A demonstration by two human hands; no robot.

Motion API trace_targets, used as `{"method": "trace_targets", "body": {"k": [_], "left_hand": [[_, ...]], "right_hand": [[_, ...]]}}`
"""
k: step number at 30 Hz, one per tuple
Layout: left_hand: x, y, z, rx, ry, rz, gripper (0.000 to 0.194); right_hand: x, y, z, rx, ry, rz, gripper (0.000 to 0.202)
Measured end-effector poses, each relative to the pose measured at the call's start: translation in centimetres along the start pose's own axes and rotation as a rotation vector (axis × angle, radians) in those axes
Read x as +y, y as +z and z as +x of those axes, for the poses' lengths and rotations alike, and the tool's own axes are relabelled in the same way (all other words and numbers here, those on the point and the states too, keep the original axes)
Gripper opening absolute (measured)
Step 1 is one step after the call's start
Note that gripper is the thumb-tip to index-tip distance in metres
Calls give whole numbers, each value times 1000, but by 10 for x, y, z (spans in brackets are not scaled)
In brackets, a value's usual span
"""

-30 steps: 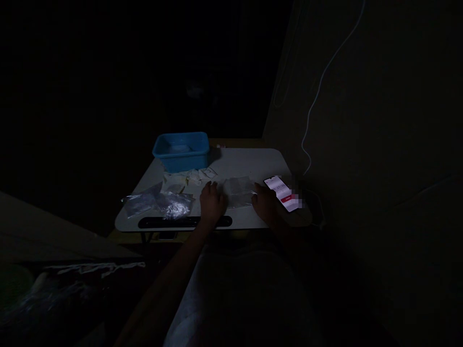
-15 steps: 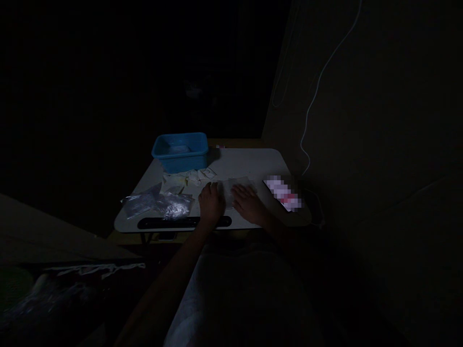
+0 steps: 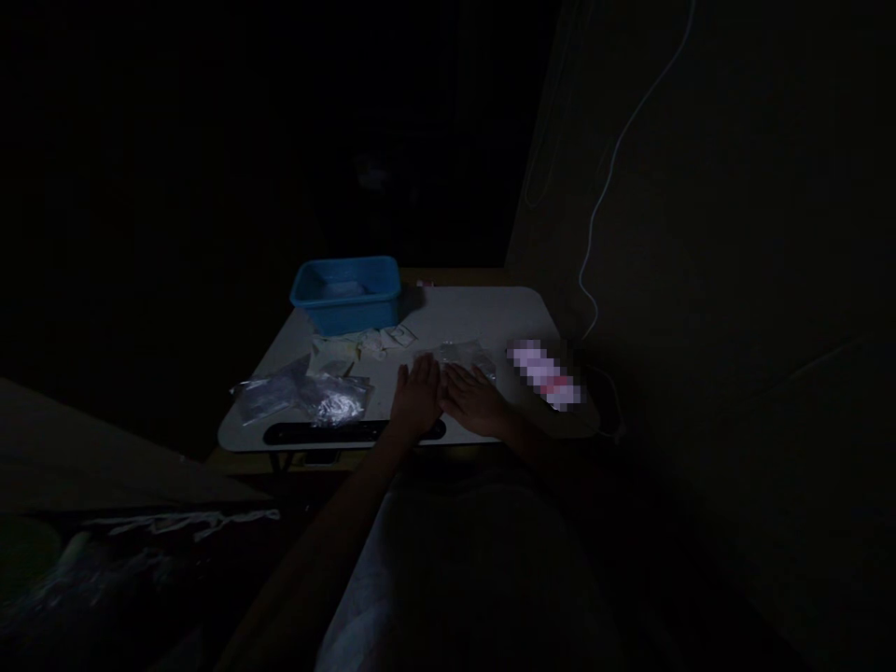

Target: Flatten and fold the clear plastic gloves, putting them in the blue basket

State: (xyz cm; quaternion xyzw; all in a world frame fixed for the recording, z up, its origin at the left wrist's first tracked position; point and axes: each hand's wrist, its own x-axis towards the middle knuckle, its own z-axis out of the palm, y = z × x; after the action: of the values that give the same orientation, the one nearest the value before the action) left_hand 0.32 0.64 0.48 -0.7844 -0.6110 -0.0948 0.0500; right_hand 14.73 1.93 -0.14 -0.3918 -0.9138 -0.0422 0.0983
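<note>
In the dim head view, my left hand (image 3: 418,397) lies flat with its fingers stretched forward over the near edge of a clear plastic bag (image 3: 458,353). Beside it, my right hand (image 3: 474,399) is also flat and open, its fingers slanting left until they touch or almost touch the left hand. Both palms face down and hide part of the bag. To the left, shiny clear plastic packets (image 3: 336,399) rest on the white folding table (image 3: 490,313). Crumpled pale paper or wrapping (image 3: 374,343) lies just beyond them.
A blue plastic basin (image 3: 357,315) stands at the table's back left with something pale inside. A lit, blurred-out phone-like screen (image 3: 546,375) lies on the right. A white cable (image 3: 595,219) hangs by the wall. A black slotted strip (image 3: 322,432) runs along the front edge.
My left hand has shifted a little right and its fingers have straightened. The two hands are now side by side, and the bag under them looks more wrinkled.
</note>
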Motion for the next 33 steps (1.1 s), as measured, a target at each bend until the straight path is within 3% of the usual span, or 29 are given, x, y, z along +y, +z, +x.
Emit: {"method": "trace_targets", "body": {"k": [12,25,33], "left_hand": [[5,2,1,-11,-98,65,58],[4,5,2,-10,-101,46,59],[4,3,3,-60,-104,40,57]], "right_hand": [[10,3,-4,28,92,-19,54],[31,1,-14,53,282,-41,54],[11,-1,25,-5,-21,47,49]]}}
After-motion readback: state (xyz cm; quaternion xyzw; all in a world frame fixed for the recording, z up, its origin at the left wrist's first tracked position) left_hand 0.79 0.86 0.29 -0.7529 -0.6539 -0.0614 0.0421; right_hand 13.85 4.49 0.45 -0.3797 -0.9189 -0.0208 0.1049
